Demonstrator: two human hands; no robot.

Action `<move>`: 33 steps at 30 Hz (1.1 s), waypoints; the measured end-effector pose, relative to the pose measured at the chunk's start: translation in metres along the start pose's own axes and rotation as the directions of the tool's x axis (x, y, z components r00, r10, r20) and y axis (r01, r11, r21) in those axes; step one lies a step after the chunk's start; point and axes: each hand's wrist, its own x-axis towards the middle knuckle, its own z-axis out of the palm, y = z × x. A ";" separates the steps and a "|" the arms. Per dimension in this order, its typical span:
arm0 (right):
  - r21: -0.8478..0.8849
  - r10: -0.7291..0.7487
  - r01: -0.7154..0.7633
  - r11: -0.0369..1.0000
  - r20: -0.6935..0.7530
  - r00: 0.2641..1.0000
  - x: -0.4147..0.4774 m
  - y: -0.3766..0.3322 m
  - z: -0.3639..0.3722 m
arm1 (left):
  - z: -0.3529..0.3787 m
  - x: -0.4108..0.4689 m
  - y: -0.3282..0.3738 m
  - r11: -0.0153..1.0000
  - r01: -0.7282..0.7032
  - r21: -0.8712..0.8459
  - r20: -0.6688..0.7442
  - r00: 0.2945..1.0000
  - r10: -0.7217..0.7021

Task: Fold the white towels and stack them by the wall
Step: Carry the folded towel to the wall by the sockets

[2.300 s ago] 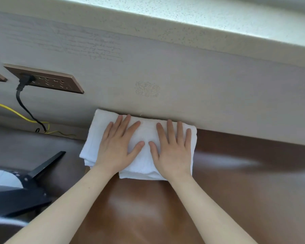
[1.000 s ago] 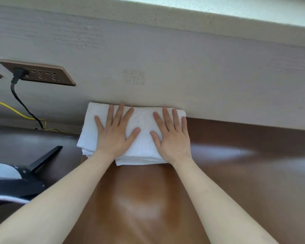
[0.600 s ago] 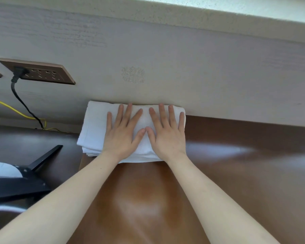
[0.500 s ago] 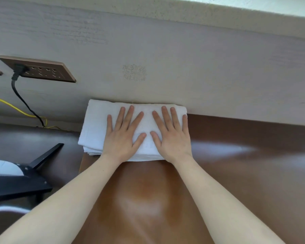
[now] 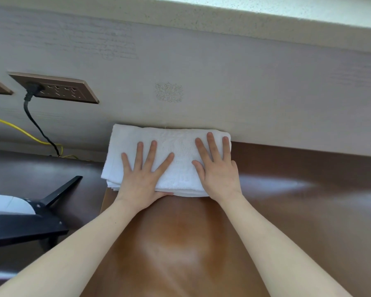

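Observation:
A stack of folded white towels [image 5: 180, 146] lies on the brown table [image 5: 176, 243], its far edge against the wall [image 5: 223, 82]. My left hand [image 5: 141, 176] lies flat on the left half of the top towel with fingers spread and straight; its thumb runs along the stack's front edge. My right hand [image 5: 217, 168] presses flat on the right half, fingertips near the wall and the stack's right edge. Layered edges of the towels show at the front left corner.
A brown socket panel [image 5: 58, 87] on the wall holds a black plug and cable [image 5: 35, 123]; a yellow wire [image 5: 15, 127] runs beside it. A black stand with a white part [image 5: 26, 215] sits at the left. The table stretches off to the right.
My hands have slid apart on the top towel. The left hand has drawn back toward the front edge, and its thumb now lies along that edge. The stack stays against the wall.

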 end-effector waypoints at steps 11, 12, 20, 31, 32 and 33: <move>0.011 -0.111 0.113 0.994 -0.118 0.987 0.001 0.011 0.008 | 0.006 0.006 -0.009 0.988 -0.139 0.072 -0.160 0.976 0.149; 0.005 -0.122 0.124 0.992 -0.130 0.984 0.001 0.011 0.008 | 0.006 0.006 -0.008 0.988 -0.137 0.075 -0.166 0.975 0.148; 0.050 -0.138 0.149 0.988 -0.168 0.976 0.001 0.016 0.009 | 0.001 -0.001 -0.005 0.995 -0.095 0.025 -0.080 0.992 0.097; 0.573 0.296 -0.237 0.785 -0.011 0.955 0.009 0.006 -0.017 | -0.027 0.015 -0.045 0.819 0.420 -0.392 -0.009 0.888 -0.460; 0.614 0.344 -0.281 0.737 0.017 0.939 0.013 0.006 -0.022 | -0.028 0.020 -0.050 0.770 0.448 -0.454 0.019 0.869 -0.494; 0.651 0.402 -0.340 0.679 0.058 0.914 0.018 0.005 -0.025 | -0.030 0.024 -0.053 0.693 0.479 -0.539 0.054 0.840 -0.539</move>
